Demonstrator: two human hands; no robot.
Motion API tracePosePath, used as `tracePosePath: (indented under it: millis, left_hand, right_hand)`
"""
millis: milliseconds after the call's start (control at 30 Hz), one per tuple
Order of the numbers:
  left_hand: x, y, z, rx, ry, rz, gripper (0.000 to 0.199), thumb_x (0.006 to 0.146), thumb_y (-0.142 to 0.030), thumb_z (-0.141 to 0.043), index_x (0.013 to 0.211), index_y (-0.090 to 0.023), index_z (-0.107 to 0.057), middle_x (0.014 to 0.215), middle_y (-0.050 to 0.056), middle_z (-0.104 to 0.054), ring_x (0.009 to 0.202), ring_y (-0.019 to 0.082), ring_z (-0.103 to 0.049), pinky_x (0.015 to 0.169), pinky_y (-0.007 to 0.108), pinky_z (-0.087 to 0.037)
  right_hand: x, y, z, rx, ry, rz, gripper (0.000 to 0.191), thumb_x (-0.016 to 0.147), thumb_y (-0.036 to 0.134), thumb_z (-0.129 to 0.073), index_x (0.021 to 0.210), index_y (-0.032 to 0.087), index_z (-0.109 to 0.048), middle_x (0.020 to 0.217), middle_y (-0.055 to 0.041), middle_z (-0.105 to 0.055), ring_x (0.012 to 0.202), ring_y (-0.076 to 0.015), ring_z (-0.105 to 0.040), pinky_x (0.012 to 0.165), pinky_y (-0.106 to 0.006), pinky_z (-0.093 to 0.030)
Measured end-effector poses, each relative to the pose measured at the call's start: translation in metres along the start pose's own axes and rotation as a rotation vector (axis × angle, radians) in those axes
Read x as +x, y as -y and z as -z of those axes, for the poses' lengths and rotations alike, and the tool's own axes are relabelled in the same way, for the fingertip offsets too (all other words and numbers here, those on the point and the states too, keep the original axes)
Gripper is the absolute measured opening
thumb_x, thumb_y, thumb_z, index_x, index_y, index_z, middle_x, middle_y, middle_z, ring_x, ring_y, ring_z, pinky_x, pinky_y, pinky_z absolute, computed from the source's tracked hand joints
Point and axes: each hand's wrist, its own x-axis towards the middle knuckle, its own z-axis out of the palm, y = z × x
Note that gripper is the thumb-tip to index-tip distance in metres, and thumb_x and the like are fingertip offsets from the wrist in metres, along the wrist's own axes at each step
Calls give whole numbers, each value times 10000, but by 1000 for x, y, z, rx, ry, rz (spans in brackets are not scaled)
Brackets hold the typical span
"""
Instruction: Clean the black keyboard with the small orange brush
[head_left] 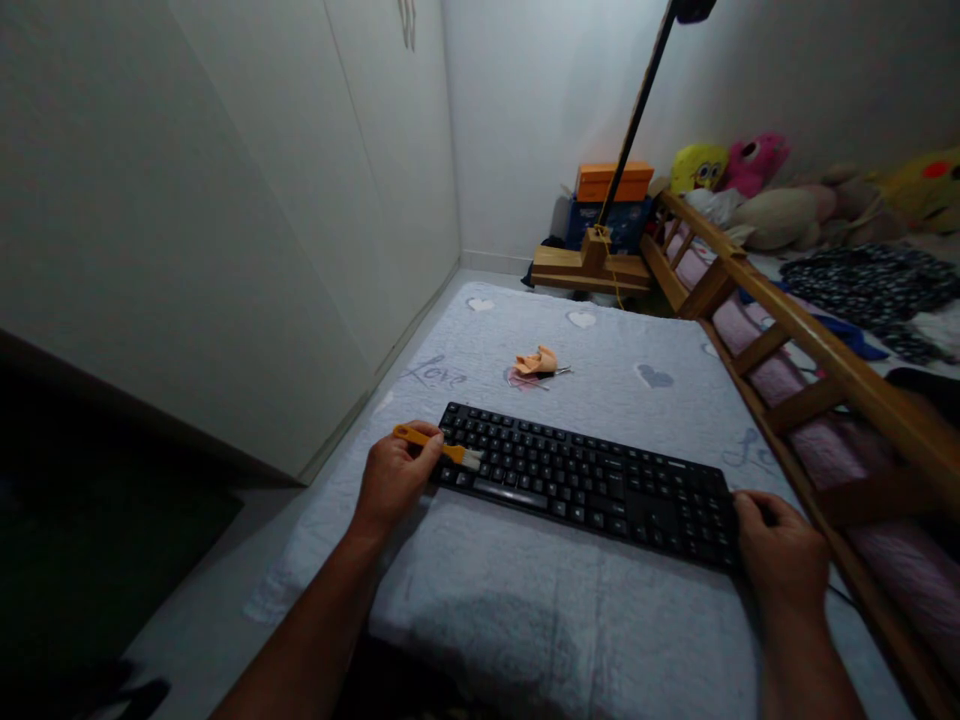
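A black keyboard [585, 480] lies across the light blue cloth, slightly slanted, its right end nearer to me. My left hand [394, 478] is closed on a small yellow brush [452, 453] at the keyboard's left end, and the pale bristles rest on or just over the left keys. At the other end, my right hand [780, 545] grips the keyboard's right edge between thumb and fingers. Beyond the keyboard lies a crumpled orange cloth [537, 361] with thin metal tools beside it.
The cloth-covered surface [600, 630] is bordered on the right by a wooden bed rail [817, 330]. White cabinet doors [300, 200] stand at the left. Behind are a wooden stand [592, 262] with a black pole, an orange box [615, 181] and plush toys [757, 165].
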Motion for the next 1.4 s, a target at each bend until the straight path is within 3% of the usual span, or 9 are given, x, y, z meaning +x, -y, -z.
tracePosePath:
  millis: [233,400,500,633,767,900,1033,1400]
  left_hand:
    - [11,2,31,258,-177,-38,272,749,-443,-600,723,-194,-709,658,25,-713,601,191,-671,605,261,-483]
    - [10,-1,33,295,-272,-80,244,767,-412,-603,723,-196,-709,638,17,-692,608,187,-662,607,256,-479]
    - [6,-7,20,111,-235,-55,244,782,-415,-625,754,-185,-704,708,24,-705,632,176,-654,620,252,-495]
    - [-6,-16,-10,-193,-52,22,259,784,-426,-656,772,-169,-690,712,23,-680,642,173,-644,617,256,-504]
    - [-18,-22,-38,-261,82,62,268,783,-428,-688,799,-161,-700,714,19,-667,648,171,-637,619,257,-494]
    - [-20,-22,-46,-247,120,73,264,789,-427,-688,802,-163,-701,696,17,-662,644,178,-637,623,265,-489]
    - [-15,-18,-37,-187,85,49,253,787,-409,-673,803,-159,-709,752,40,-694,689,194,-658,662,283,-500]
    - [4,4,10,29,-70,4,281,771,-434,-643,792,-166,-726,761,52,-734,688,202,-691,662,272,-520]
  right_hand:
    - [0,0,-2,17,-6,26,372,699,489,-525,818,180,-695,869,-123,-718,831,-301,-634,822,-413,-466]
    - [0,-2,-2,16,-11,26,370,700,486,-524,822,181,-694,877,-121,-720,828,-298,-636,824,-413,-468]
    - [0,-3,-2,16,-12,16,370,698,489,-527,819,182,-694,868,-118,-718,830,-298,-639,814,-410,-469]
    - [1,-3,-3,14,-14,15,380,698,490,-526,824,177,-700,867,-120,-720,833,-298,-641,812,-407,-472]
    - [0,-1,-1,11,-13,18,375,706,485,-529,826,176,-703,863,-120,-723,832,-300,-644,815,-407,-472]
    - [-2,2,0,20,-14,26,357,707,477,-531,814,179,-696,869,-123,-724,824,-298,-640,817,-411,-472]
    - [-2,4,0,28,-13,10,367,692,480,-534,816,175,-698,876,-129,-722,825,-301,-636,819,-417,-473]
    - [0,-2,-2,19,-15,10,374,690,489,-529,812,179,-699,859,-120,-724,807,-294,-635,795,-414,-476]
